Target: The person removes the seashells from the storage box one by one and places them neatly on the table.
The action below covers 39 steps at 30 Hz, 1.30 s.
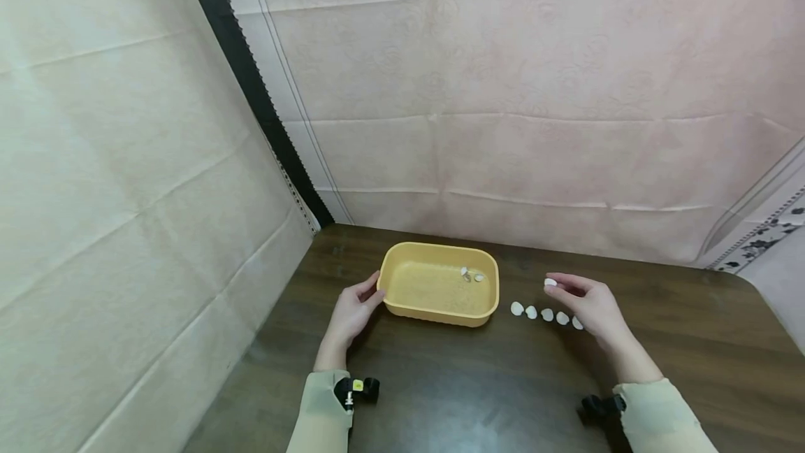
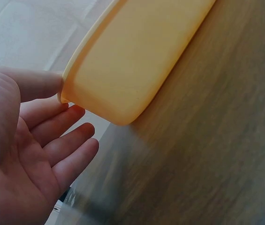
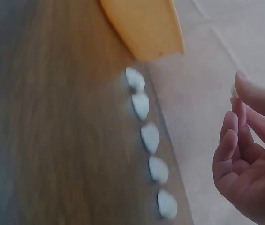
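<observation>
While the right hand (image 1: pixel 594 305) pinches one white piece (image 1: pixel 550 282) between thumb and fingertips, toward three o'clock from the yellow tray (image 1: pixel 421 291), a slack hold could let so small a thing slip. In the head view that hand overlaps the outer end of the row of five pieces (image 1: pixel 547 314), between three and four o'clock from the tray, so a low sweep might knock them askew. The left hand (image 1: pixel 352 310) pinches the rim at nine o'clock, other fingers loosely bent; a tug there could jolt the small bits (image 1: pixel 467 276) lying inside toward three. The tray looks like smooth plastic, round-cornered; the pieces, pale and teardrop-shaped; the table (image 1: pixel 440 390), dark, faintly glossy woodgrain.
</observation>
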{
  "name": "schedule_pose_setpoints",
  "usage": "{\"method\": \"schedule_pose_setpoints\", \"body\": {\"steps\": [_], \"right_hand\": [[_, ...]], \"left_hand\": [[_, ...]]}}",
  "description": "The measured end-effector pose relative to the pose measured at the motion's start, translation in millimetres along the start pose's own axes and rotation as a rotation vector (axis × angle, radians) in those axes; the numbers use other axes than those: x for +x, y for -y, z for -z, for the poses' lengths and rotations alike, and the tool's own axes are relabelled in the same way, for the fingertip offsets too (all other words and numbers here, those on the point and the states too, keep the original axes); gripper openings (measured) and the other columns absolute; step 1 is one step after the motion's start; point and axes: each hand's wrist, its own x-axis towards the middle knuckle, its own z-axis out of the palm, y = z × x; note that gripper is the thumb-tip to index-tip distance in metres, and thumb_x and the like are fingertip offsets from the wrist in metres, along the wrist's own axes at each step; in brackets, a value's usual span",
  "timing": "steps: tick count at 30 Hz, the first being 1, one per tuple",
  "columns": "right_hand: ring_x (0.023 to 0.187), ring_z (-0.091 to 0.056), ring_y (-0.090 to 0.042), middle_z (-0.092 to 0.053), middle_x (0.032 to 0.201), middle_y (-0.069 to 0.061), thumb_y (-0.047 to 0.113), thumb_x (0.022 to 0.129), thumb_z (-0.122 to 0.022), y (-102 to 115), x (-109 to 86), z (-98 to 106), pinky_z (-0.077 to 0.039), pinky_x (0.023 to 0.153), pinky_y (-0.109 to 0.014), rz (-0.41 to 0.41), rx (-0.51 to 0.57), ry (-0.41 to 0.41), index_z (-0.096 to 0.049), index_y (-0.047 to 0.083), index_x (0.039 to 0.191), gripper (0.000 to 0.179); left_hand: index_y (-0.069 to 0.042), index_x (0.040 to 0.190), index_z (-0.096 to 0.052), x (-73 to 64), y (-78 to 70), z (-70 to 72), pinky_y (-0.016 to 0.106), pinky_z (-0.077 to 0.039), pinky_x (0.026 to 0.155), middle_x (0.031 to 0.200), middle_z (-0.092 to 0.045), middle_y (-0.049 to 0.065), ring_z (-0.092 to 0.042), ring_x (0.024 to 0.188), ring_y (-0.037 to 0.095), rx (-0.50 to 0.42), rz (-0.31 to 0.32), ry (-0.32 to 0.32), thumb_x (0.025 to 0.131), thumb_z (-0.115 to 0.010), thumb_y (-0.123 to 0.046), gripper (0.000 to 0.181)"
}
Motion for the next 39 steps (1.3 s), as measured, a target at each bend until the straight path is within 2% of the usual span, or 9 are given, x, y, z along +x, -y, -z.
{"method": "schedule_pose_setpoints", "body": {"steps": [6, 14, 20, 30, 34, 39], "right_hand": [[0.099, -0.063, 0.001, -0.074, 0.125, -0.012, 0.045, 0.1, -0.076, -19, -9.8, 16, -0.053, 0.078, -0.02, -0.022, -0.034, 0.029, -0.068, 0.006, 0.144, 0.059], [0.094, -0.066, 0.0, -0.078, 0.116, -0.01, 0.035, 0.099, -0.08, -41, -24.9, 36, -0.053, 0.076, -0.019, -0.035, -0.063, 0.053, -0.068, 0.001, 0.141, 0.055], [0.095, -0.066, 0.005, -0.079, 0.118, -0.011, 0.035, 0.098, -0.082, -54, -31.4, 45, -0.05, 0.077, -0.017, -0.05, -0.09, 0.073, -0.068, -0.001, 0.14, 0.057], [0.092, -0.068, 0.001, -0.08, 0.111, -0.014, 0.026, 0.097, -0.083, -67, -33.5, 54, -0.051, 0.076, -0.019, -0.072, -0.161, 0.113, -0.071, -0.005, 0.132, 0.049], [0.093, -0.067, 0.0, -0.079, 0.114, -0.016, 0.028, 0.097, -0.082, -69, -33.4, 56, -0.052, 0.076, -0.02, -0.08, -0.187, 0.119, -0.072, -0.006, 0.131, 0.049], [0.094, -0.066, -0.001, -0.08, 0.111, -0.012, 0.032, 0.096, -0.084, -70, -33.0, 56, -0.05, 0.076, -0.02, -0.088, -0.206, 0.102, -0.074, -0.004, 0.13, 0.051]], "left_hand": [[-0.008, 0.154, -0.057, 1.0, -2.1, -0.1, 0.047, -0.046, 0.116, 0.159, -0.055, 0.007, -0.051, 0.147, 0.03, -0.002, 0.003, 0.006, 0.106, -0.069, -0.014, 0.05], [-0.008, 0.154, -0.058, 0.9, -3.8, 0.1, 0.048, -0.045, 0.117, 0.159, -0.055, 0.008, -0.051, 0.147, 0.03, -0.008, -0.001, 0.009, 0.105, -0.07, -0.013, 0.05], [-0.009, 0.154, -0.058, 1.3, -2.6, 0.1, 0.047, -0.045, 0.117, 0.159, -0.055, 0.007, -0.051, 0.147, 0.029, -0.006, 0.008, 0.0, 0.105, -0.071, -0.015, 0.051], [-0.006, 0.153, -0.058, -0.2, 2.9, 0.1, 0.049, -0.044, 0.117, 0.158, -0.055, 0.011, -0.051, 0.147, 0.033, -0.008, -0.018, -0.004, 0.105, -0.071, -0.013, 0.05], [-0.006, 0.153, -0.058, 0.2, 3.3, 0.2, 0.048, -0.044, 0.117, 0.158, -0.055, 0.011, -0.05, 0.147, 0.032, -0.014, -0.02, -0.003, 0.105, -0.071, -0.013, 0.05], [-0.007, 0.154, -0.058, 0.5, 3.2, 0.1, 0.048, -0.044, 0.117, 0.158, -0.055, 0.01, -0.051, 0.147, 0.032, -0.012, -0.018, -0.006, 0.105, -0.07, -0.014, 0.05]]}}
